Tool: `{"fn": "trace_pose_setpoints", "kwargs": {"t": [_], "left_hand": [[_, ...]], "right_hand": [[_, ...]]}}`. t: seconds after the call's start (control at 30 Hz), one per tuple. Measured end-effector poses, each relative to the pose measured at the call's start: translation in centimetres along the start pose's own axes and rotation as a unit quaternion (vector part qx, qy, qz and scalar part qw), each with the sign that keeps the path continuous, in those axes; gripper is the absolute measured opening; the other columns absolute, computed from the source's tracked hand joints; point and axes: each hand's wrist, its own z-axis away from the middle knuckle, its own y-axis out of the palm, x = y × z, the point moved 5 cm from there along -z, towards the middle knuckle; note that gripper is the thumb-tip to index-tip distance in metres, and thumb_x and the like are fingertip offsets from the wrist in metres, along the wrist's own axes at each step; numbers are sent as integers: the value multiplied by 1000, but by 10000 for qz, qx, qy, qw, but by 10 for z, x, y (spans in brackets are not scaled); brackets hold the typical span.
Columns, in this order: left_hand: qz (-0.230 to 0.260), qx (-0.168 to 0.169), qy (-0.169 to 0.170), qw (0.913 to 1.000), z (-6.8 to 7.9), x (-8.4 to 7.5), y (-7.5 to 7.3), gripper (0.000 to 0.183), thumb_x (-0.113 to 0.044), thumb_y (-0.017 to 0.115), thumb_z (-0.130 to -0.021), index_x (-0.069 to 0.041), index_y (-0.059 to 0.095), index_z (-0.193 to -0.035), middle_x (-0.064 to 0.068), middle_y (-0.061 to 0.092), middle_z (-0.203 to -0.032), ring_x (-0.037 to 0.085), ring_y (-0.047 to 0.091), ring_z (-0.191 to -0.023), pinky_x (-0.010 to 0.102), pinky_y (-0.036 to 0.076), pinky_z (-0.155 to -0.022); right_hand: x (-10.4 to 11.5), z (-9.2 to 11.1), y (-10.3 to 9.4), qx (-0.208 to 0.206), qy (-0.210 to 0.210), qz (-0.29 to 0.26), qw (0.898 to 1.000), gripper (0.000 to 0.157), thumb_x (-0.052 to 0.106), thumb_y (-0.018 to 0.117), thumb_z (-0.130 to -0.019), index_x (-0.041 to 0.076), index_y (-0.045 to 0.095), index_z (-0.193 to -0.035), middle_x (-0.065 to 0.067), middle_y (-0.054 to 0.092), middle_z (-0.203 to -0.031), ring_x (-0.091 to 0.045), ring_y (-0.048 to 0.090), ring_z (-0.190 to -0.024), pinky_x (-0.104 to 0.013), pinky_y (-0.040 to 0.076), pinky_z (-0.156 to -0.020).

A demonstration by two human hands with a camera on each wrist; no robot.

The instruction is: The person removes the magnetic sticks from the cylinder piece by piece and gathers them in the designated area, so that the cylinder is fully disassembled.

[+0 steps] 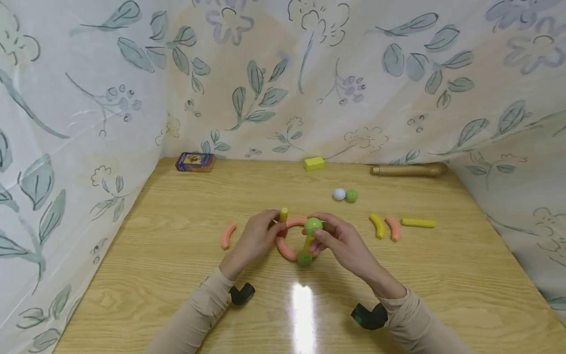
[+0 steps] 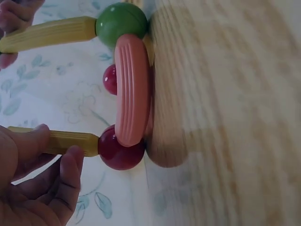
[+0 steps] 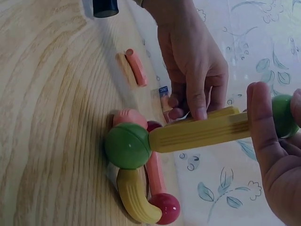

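Observation:
A ring of pink curved rods (image 1: 286, 250) and a yellow curved rod (image 3: 133, 193), joined by balls, lies mid-table. My left hand (image 1: 258, 236) pinches a yellow straight rod (image 2: 70, 142) between thumb and fingers; the rod rises from a dark red ball (image 2: 121, 149) of the ring. Opposite it, a second yellow rod (image 3: 200, 133) stands on a green ball (image 3: 128, 146) at the ring's near side. Thumb and fingers of my right hand (image 1: 342, 243) grip another green ball (image 1: 313, 225) at that rod's top. Fingers partly cover where this ball meets the rod.
A pink curved rod (image 1: 228, 236) lies left of the hands. To the right are a yellow curved rod (image 1: 377, 226), a pink one (image 1: 392, 229) and a yellow straight rod (image 1: 417, 222). Behind sit a white ball (image 1: 339, 194), a green ball (image 1: 352, 195), a yellow block (image 1: 314, 163), a small box (image 1: 194, 162) and a brown stick (image 1: 409, 170).

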Motion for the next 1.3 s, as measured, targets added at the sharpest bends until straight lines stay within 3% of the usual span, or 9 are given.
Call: {"fn": "trace_pose_setpoints", "kwargs": {"t": [0.3, 0.43, 0.53, 0.67, 0.8, 0.93, 1.1, 1.17, 1.3], "left_hand": [[-104, 80, -65, 9999, -2, -1, -2, 11, -15, 58, -98, -8, 66, -94, 5, 69, -85, 13, 61, -74, 24, 48, -65], [-237, 12, -47, 9997, -2, -1, -5, 10, -16, 59, -98, -10, 65, -93, 4, 68, -85, 14, 58, -74, 25, 47, -65], [-298, -49, -24, 9995, -2, -1, -7, 7, -15, 60, -97, -10, 65, -95, 4, 68, -89, 14, 60, -79, 27, 49, -70], [-256, -6, -19, 9997, 0, -1, -7, 7, -14, 62, -95, -8, 66, -98, 6, 70, -94, 17, 66, -87, 31, 53, -75], [-204, -25, -36, 9998, 1, 0, -8, 9, -13, 63, -95, -7, 66, -100, 6, 69, -93, 17, 67, -88, 30, 54, -75], [-171, -23, -68, 9998, 2, 1, -7, 8, -13, 63, -95, -8, 65, -100, 5, 69, -92, 16, 67, -85, 29, 54, -73], [-66, 113, -112, 9999, 1, 3, -6, 8, -13, 62, -95, -8, 64, -102, 6, 70, -92, 16, 65, -83, 28, 52, -72], [5, 217, -137, 9997, 1, 5, -5, 7, -13, 62, -96, -9, 64, -101, 5, 70, -89, 14, 63, -79, 25, 50, -69], [-73, 280, -188, 9994, -1, 10, -4, 4, -14, 61, -96, -11, 64, -95, 3, 67, -84, 12, 56, -73, 24, 45, -65]], "right_hand": [[2, -4, -9, -75, 21, -95, 9999, 38, 17, 50, -102, 7, 47, -139, -16, 60, -115, -21, 70, -75, -40, 57, -59], [-7, -21, -43, -812, 207, 849, 9929, 42, 23, 54, -101, 9, 50, -140, -13, 55, -116, -20, 64, -69, -31, 53, -54], [-25, -37, -83, -1590, 421, 2489, 9545, 45, 27, 60, -98, 4, 55, -136, -18, 57, -114, -23, 61, -77, -30, 48, -60], [-57, -43, -129, -2217, 1199, 4182, 8727, 49, 23, 60, -95, -4, 51, -136, -29, 56, -120, -39, 60, -92, -44, 49, -69], [-79, -44, -152, -2148, 1872, 4566, 8428, 53, 18, 57, -93, -5, 45, -139, -32, 53, -126, -47, 57, -105, -57, 49, -80], [-91, -45, -157, -2008, 1971, 4477, 8487, 54, 16, 60, -94, -5, 43, -141, -30, 54, -128, -46, 56, -111, -58, 47, -86], [-78, -36, -143, -2246, 1353, 4607, 8479, 45, 12, 60, -92, -4, 52, -133, -33, 51, -128, -46, 61, -96, -52, 51, -69], [-66, -27, -122, -2204, 907, 4396, 8660, 38, 8, 58, -91, -3, 59, -127, -30, 56, -123, -40, 63, -88, -44, 51, -61], [-46, -9, -60, -1157, 492, 3071, 9433, 38, 1, 55, -89, 3, 60, -127, -19, 64, -121, -25, 67, -79, -27, 49, -58]]}}
